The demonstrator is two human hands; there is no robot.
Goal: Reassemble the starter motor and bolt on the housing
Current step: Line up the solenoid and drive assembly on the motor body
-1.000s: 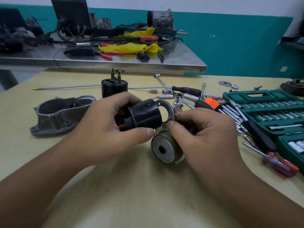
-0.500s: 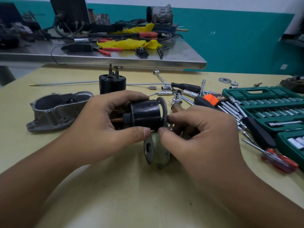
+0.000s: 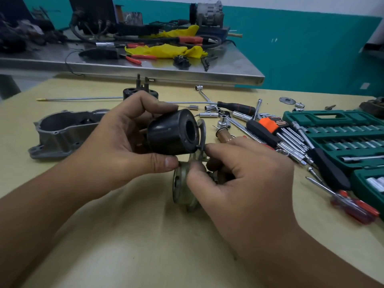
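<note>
We work at a pale yellow worktop; a steel bench and teal wall stand behind. Left of the left hand lies the grey housing, open side up. That hand's grip curls round the black motor body, long axis roughly level, open bore facing right and toward us. Just below it, the right hand pinches the metal end plate, standing on edge. Right of it: a green socket case.
</note>
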